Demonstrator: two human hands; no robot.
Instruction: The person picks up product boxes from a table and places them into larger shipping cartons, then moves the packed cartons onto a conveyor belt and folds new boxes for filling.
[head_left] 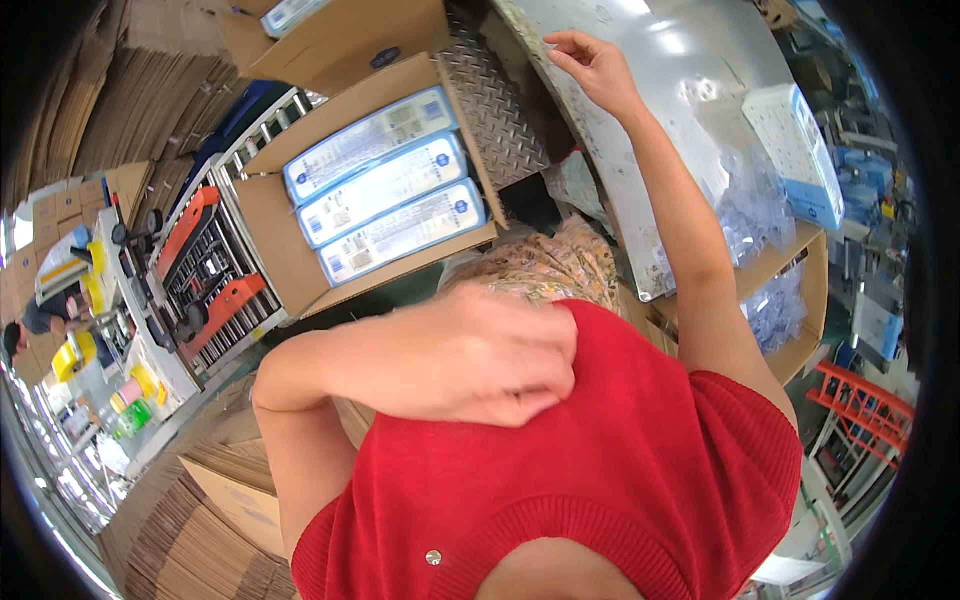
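My left hand [500, 360] is in front of my red top, its fingers curled closed and slightly blurred; whether anything is inside them is hidden. Out over the edge of a metal table [690, 60], my right hand [597, 72] is raised with loosely bent fingers apart and nothing between them. An open cardboard box [270, 235] at the left holds three blue-and-white packs [385, 190] lying side by side. Farther right on the table stands another white-and-blue pack [795, 150], beside crumpled clear plastic bags [745, 215].
A second open carton [340, 50] sits beyond the first, by a roller conveyor [225, 295] with orange parts. Stacks of flattened cardboard [160, 70] rise at the far left, with more [200, 545] near me. Below the table's right end, a carton [815, 300] contains clear plastic.
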